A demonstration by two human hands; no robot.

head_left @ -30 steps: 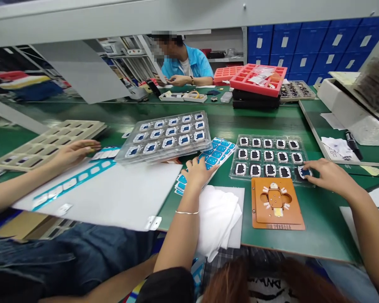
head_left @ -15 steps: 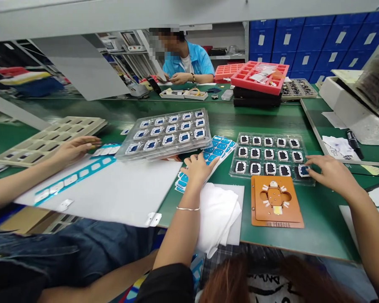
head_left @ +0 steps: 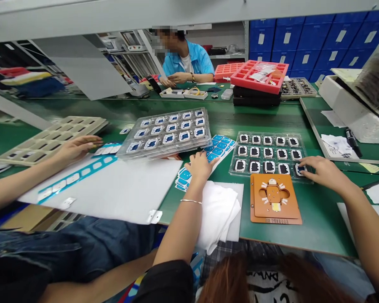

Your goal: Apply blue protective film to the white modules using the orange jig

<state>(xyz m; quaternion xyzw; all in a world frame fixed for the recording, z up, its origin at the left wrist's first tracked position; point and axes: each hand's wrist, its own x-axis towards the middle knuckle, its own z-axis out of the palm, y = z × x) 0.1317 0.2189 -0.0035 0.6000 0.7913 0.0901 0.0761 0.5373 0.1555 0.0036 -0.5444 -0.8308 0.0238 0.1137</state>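
Observation:
My left hand (head_left: 199,167) rests on the blue sticker sheets (head_left: 219,146), its fingers apart and slightly curled. At the front right corner of a clear tray (head_left: 233,162), my right hand (head_left: 320,170) has thumb and fingers round a white-framed part (head_left: 299,169). Rows of similar white frames with dark centres fill that tray. Just in front of it lies an orange fixture (head_left: 276,198) with a shaped recess. A white cloth (head_left: 219,214) lies beside my left forearm.
Stacked clear trays (head_left: 164,134) hold more parts. At the left, another person's hand (head_left: 78,149) is near white pieces by a white board (head_left: 113,189). Across the bench sits a person in blue (head_left: 198,59). Red trays (head_left: 259,75) and a foam box (head_left: 350,105) stand farther back.
My right hand stays at the tray's corner part, which now looks lower in its pocket. My left hand has shifted slightly right over the sheets. The view has moved a little.

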